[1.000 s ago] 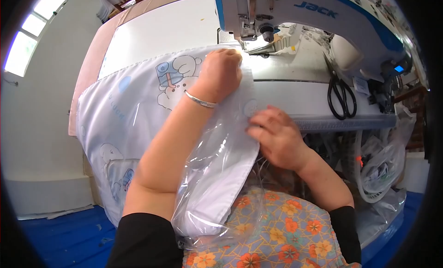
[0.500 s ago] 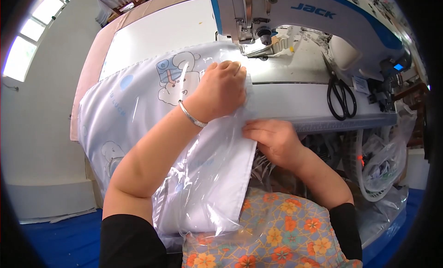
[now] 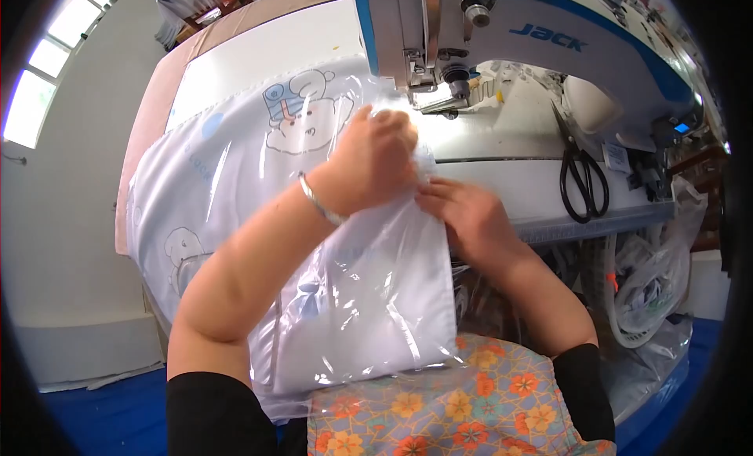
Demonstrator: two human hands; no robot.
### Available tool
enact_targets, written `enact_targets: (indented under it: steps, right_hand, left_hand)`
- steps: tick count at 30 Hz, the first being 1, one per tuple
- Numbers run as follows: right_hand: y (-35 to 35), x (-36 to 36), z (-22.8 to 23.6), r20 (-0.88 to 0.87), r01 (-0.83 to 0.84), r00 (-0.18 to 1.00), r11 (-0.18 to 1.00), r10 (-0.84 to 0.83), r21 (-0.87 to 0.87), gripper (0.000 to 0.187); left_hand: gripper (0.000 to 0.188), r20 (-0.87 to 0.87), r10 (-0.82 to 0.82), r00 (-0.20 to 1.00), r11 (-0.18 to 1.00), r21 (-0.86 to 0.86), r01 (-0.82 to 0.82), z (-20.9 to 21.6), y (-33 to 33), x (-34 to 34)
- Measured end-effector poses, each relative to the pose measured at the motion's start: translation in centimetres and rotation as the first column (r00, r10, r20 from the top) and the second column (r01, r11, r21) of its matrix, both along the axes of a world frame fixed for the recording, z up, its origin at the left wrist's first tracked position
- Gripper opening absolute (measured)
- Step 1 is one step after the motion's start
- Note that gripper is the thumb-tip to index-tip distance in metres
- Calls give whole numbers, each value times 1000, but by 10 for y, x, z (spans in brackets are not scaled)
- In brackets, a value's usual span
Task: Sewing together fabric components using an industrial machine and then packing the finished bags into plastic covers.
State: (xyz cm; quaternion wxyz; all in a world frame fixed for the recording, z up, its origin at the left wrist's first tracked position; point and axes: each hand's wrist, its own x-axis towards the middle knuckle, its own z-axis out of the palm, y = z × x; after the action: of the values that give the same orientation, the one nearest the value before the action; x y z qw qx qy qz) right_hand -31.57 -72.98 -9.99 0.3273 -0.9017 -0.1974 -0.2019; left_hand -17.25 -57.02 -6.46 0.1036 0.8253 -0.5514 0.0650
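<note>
Hands (image 3: 416,181) now together (apparently gripping) on bag (image 3: 353,299).

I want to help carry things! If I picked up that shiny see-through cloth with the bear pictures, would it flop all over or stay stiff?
Probably floppy: the printed clear sheet drapes over the table edge and wrinkles where the left hand and right hand pinch it. Its glossy surface suggests it could slip. It looks thin, so likely light.

The left hand (image 3: 376,162) is drawing back from the presser foot (image 3: 439,103), bunching the plastic-covered fabric (image 3: 337,299). The right hand (image 3: 467,217) is moving up to meet it at the fabric edge.
</note>
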Motion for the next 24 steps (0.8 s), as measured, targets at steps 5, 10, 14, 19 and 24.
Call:
enact_targets:
  steps: [5, 10, 14, 19, 24]
  right_hand:
    - [10, -21, 4, 10, -23, 1000, 983, 25, -181, 32]
    - [9, -15, -6, 40, -20, 999, 985, 27, -169, 33]
    - [15, -20, -4, -42, -12, 999, 985, 4, -173, 32]
    - [18, -41, -3, -27, -144, 990, 966, 141, -214, 42]
    - [17, -34, -12, -24, -136, 991, 973, 133, -187, 49]
  left_hand:
    - [50, -95, -40, 995, 995, -93, 31, -2, 6, -14]
    - [52, -286, 8, 958, 1000, 30, 1, 9, 0, -31]
    - [56, -158, 40, 987, 998, 47, -33, 9, 3, -48]
    - [58, -71, 139, 988, 990, 4, -139, -1, 5, -66]
    - [58, -197, 109, 974, 992, -40, -119, -4, 2, -47]
